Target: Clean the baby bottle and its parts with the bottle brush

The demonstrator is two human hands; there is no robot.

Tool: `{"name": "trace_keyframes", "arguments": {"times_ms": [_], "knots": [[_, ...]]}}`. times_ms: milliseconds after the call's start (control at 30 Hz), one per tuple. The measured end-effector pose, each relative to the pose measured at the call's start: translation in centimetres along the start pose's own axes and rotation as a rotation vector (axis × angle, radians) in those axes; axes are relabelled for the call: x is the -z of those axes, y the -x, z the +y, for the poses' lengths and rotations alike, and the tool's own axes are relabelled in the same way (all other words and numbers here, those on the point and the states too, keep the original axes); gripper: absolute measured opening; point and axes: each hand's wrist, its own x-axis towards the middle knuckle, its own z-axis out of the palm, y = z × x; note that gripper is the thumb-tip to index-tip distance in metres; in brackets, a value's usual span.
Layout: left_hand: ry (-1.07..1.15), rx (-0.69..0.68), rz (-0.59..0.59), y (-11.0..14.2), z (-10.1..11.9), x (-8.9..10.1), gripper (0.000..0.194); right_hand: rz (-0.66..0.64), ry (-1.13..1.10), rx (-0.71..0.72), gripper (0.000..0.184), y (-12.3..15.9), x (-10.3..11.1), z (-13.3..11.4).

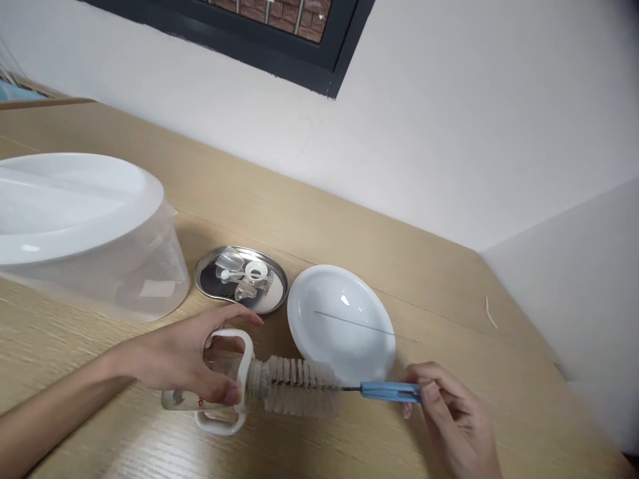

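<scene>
My left hand (200,366) is wrapped round a clear baby bottle (219,362) that lies on its side and has a white two-handled ring (245,366) near its mouth. Between thumb and fingers, my right hand (449,412) grips the blue handle of a bottle brush (387,391). The brush's pale bristles (302,386) are mostly outside the bottle, with their far end at its mouth. Just beyond the brush sits a white bowl (344,293), with a thin wire-like rod (359,324) lying across it.
A small metal tray (204,269) holds clear and white bottle parts (256,270). At left stands a large translucent container (164,266) with a white lid (144,199). A thin pale strip (490,313) lies on the wooden table (439,286) at right. The wall (424,133) rises behind.
</scene>
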Motion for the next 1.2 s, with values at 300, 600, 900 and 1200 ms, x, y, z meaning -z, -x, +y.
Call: {"name": "trace_keyframes", "arguments": {"times_ms": [300, 600, 900, 1200], "knots": [[-0.022, 0.013, 0.014, 0.0, -0.2, 0.2, 0.079, -0.055, -0.111, -0.013, 0.015, -0.2, 1.3, 1.1], [-0.026, 0.069, -0.012, -0.1, -0.1, -0.3, 0.086, 0.050, -0.150, -0.135, 0.019, -0.1, -0.1, 0.1], [-0.047, 0.078, 0.008, -0.1, 0.0, -1.0, 0.084, 0.006, -0.131, -0.149, 0.019, 0.1, -0.1, 0.3], [-0.077, 0.045, 0.025, 0.4, 0.4, -1.2, 0.083, 0.148, -0.158, -0.235, 0.031, 0.5, -2.1, -1.8]]}}
